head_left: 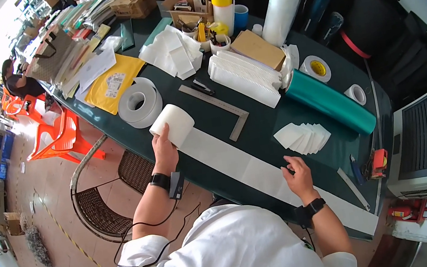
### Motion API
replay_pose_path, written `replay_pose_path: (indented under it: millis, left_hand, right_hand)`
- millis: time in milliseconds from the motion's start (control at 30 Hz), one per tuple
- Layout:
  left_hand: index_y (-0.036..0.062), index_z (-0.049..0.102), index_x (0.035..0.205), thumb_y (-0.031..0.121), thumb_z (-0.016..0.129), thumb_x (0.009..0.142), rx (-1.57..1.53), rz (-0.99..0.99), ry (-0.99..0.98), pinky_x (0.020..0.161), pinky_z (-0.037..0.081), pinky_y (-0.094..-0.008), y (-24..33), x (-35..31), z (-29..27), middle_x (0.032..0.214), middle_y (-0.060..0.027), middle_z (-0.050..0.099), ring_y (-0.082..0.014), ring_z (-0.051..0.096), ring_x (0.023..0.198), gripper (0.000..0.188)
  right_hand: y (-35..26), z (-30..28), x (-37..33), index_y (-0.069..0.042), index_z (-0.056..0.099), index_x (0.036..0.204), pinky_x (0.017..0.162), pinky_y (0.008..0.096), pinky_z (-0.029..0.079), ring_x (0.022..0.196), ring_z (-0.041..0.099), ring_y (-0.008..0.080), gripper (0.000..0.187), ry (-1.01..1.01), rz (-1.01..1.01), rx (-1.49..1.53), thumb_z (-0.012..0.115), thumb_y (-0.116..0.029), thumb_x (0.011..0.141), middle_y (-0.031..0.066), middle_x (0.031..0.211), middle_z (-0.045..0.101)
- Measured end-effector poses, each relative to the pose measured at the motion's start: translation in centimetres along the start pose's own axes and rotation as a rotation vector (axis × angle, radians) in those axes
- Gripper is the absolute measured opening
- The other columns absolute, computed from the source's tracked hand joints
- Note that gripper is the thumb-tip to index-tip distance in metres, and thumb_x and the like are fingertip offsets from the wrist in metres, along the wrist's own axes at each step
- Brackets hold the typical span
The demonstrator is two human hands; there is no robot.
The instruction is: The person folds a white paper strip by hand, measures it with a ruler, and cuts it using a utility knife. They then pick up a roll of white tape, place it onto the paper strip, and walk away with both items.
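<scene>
My left hand (pixel 164 151) is closed around the near side of a white roll of wide strip material (pixel 177 121). From the roll, a long white strip (pixel 252 171) runs flat along the table's near edge toward the lower right. My right hand (pixel 299 175) is over that strip with its fingers bent but apart, and nothing shows in it. Whether its fingertips touch the strip I cannot tell. Beyond the right hand lies a fanned stack of white cut pieces (pixel 303 137). A steel square (pixel 223 109) rests on the table past the strip.
A grey-white roll (pixel 139 104) sits left of the held roll. A green film roll (pixel 330 102) lies at right, near a steel ruler (pixel 353 189) and a red-and-black tool (pixel 378 163). A tall film roll (pixel 286 1) stands behind. A wicker chair (pixel 105 211) is below left.
</scene>
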State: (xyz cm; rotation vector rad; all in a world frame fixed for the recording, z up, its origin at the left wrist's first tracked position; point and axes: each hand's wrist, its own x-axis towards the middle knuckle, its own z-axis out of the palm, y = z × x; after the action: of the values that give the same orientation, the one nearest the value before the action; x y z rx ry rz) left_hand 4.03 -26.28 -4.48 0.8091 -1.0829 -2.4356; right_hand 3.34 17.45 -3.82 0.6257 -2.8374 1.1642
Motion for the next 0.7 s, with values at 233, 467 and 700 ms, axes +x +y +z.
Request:
replay_pose_path:
  millis: [233,467,700]
  left_hand:
    - [0.0022,0.048,0.139,0.01,0.066,0.096,0.275,0.34,-0.077,0.103,0.046,-0.0351,-2.3,-1.9,-1.9,0.131,-0.0086,0.061,-0.0207,0.058,0.119,0.047]
    - [0.0029,0.056,0.13,0.007,0.068,0.091,0.799,0.386,-0.194,0.102,0.045,-0.0342,-5.5,-4.9,-5.1,0.121,-0.0092,0.064,-0.0197,0.059,0.116,0.041]
    - [0.0044,0.06,0.123,0.006,0.075,0.077,1.302,0.888,-0.427,0.099,0.047,-0.0385,-3.8,-8.1,-5.2,0.113,-0.0148,0.064,-0.0321,0.059,0.115,0.048]
  right_hand:
    - [-3.1,2.8,2.5,-0.004,0.064,0.121,0.073,0.0343,0.057,0.08,0.067,0.0244,0.036,-0.07,0.053,0.034,0.072,-0.015,0.087,0.0125,0.101,0.067]
    - [-11.9,9.4,10.8,-0.004,0.059,0.129,0.082,0.0358,0.056,0.095,0.068,0.0268,0.048,-0.249,-0.167,0.158,0.075,-0.021,0.087,0.015,0.11,0.067]
    - [-19.2,15.8,14.0,-0.003,0.027,0.153,0.108,0.0497,0.039,0.129,0.044,0.0433,0.11,-0.218,-0.363,-0.021,0.087,-0.043,0.068,0.0269,0.14,0.043]
